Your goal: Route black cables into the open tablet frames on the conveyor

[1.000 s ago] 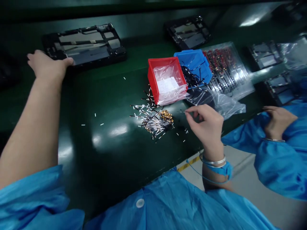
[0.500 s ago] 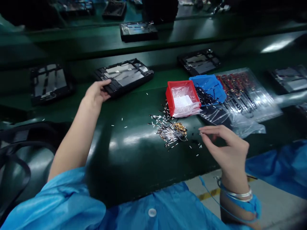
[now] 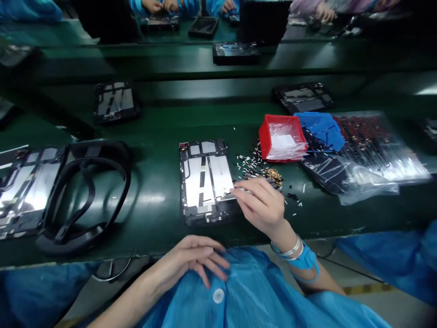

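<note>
An opened tablet (image 3: 193, 180) with its bright battery plates showing lies on the green bench in front of me. At its lower right edge, my right hand (image 3: 261, 205) is closed in a pinch over the plates. Something thin and pale shows at the fingertips, too small to name. My left hand (image 3: 201, 257) hangs before my blue smock at the bench's front edge, fingers spread and holding nothing. A pile of small cables (image 3: 254, 171) with white and gold ends sits just beyond my right hand, partly hidden by it.
A red bin (image 3: 264, 141) with plastic bags and a blue bin (image 3: 336, 134) with black cables stand behind the pile. Right of them lies a clear tray (image 3: 389, 146). To the left are a black headband (image 3: 124, 182) and another opened tablet (image 3: 29, 187). Co-workers' hands (image 3: 164, 5) show across the bench.
My left hand has let go of the tablet and drawn back to my body. The tablet now lies flat, closer to me. My right hand has moved left over it, still pinching.
</note>
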The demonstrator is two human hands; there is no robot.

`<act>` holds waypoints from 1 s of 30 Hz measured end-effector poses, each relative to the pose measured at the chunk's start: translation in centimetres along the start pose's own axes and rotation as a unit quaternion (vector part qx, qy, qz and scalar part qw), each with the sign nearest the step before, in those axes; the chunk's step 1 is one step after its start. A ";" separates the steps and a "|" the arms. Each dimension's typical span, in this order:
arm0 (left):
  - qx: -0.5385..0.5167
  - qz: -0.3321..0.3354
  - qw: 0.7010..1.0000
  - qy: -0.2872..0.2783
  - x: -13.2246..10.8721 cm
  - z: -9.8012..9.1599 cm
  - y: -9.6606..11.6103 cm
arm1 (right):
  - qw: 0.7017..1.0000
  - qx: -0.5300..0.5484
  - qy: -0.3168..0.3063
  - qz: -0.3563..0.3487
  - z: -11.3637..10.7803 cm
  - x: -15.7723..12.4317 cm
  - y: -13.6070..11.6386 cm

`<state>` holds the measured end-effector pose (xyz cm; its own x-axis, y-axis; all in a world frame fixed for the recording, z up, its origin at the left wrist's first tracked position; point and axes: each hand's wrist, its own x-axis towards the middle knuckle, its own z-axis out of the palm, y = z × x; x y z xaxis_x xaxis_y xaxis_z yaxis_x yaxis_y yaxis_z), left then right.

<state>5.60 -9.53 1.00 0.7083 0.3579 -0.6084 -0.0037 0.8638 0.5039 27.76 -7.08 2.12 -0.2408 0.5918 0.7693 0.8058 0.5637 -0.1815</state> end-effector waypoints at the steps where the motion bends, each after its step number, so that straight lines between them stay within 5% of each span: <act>1: 0.012 0.009 1.000 -0.026 0.0 0.0 0.5 | 1.000 0.009 0.003 -0.006 0.0 0.1 -0.3; 5: 0.033 0.160 0.986 -0.027 1.3 0.0 4.1 | 0.999 0.027 0.002 -0.020 -0.5 0.4 -0.8; 9: 0.106 0.146 0.980 -0.078 3.3 0.6 6.7 | 0.999 -0.009 -0.010 -0.030 -0.8 0.7 -0.7; 15: 0.193 0.207 0.958 -0.043 5.2 1.4 7.5 | 0.999 -0.025 -0.028 0.002 -0.3 1.3 -0.7; 20: 0.250 0.218 0.943 -0.030 5.5 1.0 7.9 | 0.995 0.005 -0.103 -0.007 0.3 1.4 -0.1; 25: 0.325 0.218 0.916 0.086 4.1 -1.1 8.9 | 0.985 -0.024 -0.136 0.100 0.9 1.1 1.1; 30: 0.253 0.329 0.889 0.191 4.2 -3.1 9.7 | 0.900 -0.122 -0.343 0.240 3.9 3.5 1.4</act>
<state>6.35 1.44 1.36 0.3782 0.9050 -0.1946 0.0587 0.1863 0.9807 25.96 -1.92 2.20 -0.0432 0.9970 0.0644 0.9808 0.0545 -0.1872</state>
